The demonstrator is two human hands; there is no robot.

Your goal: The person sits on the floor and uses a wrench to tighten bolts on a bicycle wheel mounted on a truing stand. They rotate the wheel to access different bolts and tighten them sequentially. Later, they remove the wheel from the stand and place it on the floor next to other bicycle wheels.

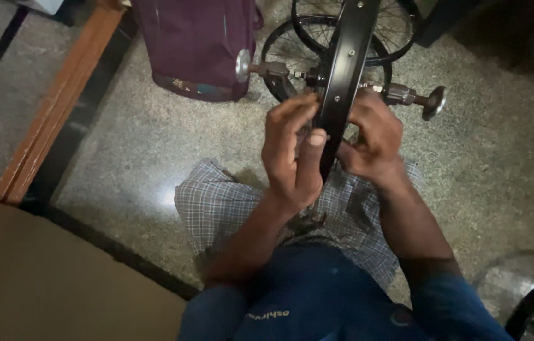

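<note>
Speckled floor (122, 145), spare wheels (305, 44), seemingly purple bag (197, 44).

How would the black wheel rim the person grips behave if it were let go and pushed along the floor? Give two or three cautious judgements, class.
The black wheel rim looks like rigid metal, so it probably keeps its shape rather than flexing. Being round and narrow, it would likely roll, then tip sideways once the left hand and right hand release it. The protruding axle might catch the floor.
</note>
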